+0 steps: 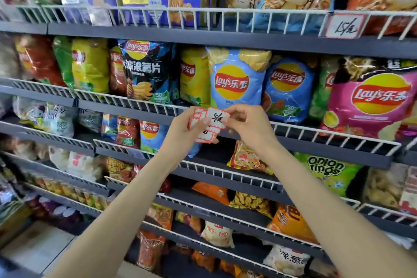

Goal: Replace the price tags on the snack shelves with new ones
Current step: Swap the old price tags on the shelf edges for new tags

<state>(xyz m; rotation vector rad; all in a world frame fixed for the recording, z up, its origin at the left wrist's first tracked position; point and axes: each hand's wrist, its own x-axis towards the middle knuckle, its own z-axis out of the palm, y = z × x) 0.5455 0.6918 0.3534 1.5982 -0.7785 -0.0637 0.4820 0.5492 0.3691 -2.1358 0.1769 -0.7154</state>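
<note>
hands: two, both raised in front of the chip shelf, forearms bare and reaching up from below.
left hand [180, 128]: fingers curled round a fanned stack of price tags [203, 128], thumb laid across their faces.
right hand [246, 123]: just right of the left hand, thumb and forefinger pinching the right edge of the top tag [217, 117].
tags in hand: at least four red-bordered white cards show in the fan; the exact count i cannot tell.
top tag writing: handwritten black strokes, a digit and "元"; the digit is too blurred to be sure of.
hung tag [344, 26]: one, well above and right of the right hand, clipped to the white wire rail [225, 12] of the upper shelf, handwritten "15/元".
above the hands: light blue chip bag [235, 79] marked "lay's 乐事", touching a darker blue one to its right.
right of the right hand: pink bag [370, 101], "lay's 乐事".
above left of the left hand: dark bag [149, 70], "lay's 乐事", "大波浪薯片".
below right of the right hand: green bag [327, 171], "onion rings".
top left: two blue boxes [162, 0].
</note>
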